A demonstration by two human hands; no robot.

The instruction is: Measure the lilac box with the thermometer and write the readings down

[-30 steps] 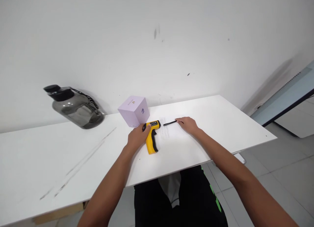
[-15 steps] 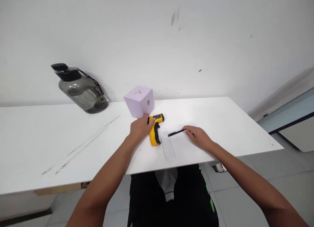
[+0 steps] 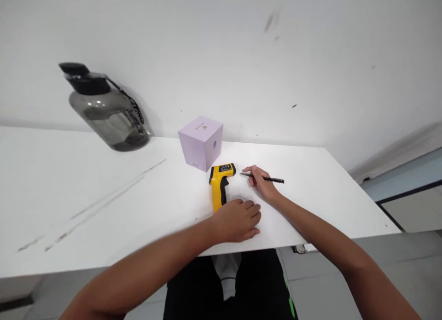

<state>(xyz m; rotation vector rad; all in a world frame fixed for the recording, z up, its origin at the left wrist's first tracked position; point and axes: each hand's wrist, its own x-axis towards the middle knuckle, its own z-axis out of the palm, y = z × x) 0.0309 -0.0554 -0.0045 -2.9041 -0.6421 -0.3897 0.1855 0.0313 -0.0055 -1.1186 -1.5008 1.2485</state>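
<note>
My left hand [image 3: 238,220] lies flat on the lower part of a sheet of paper [image 3: 238,187], fingers slightly bent, holding nothing and covering most of the sheet. A black pen [image 3: 274,179] is held in my right hand [image 3: 263,184] like a writing tool, its thin tip pointing left over the top of the paper. Just left of the paper rests a yellow and black infrared thermometer gun [image 3: 218,186], its handle's lower end partly behind my left hand. A lilac box [image 3: 202,142] stands behind the thermometer.
At the back left of the white table [image 3: 120,209] stands a grey see-through bottle [image 3: 110,119] with a black lid and strap. A white wall [image 3: 221,57] closes off the far side. The table's front edge runs just before my lap.
My left hand has let go of the thermometer and moved right onto the paper. In my right hand the pen now shows a thin tip at left, where a thick black end was.
</note>
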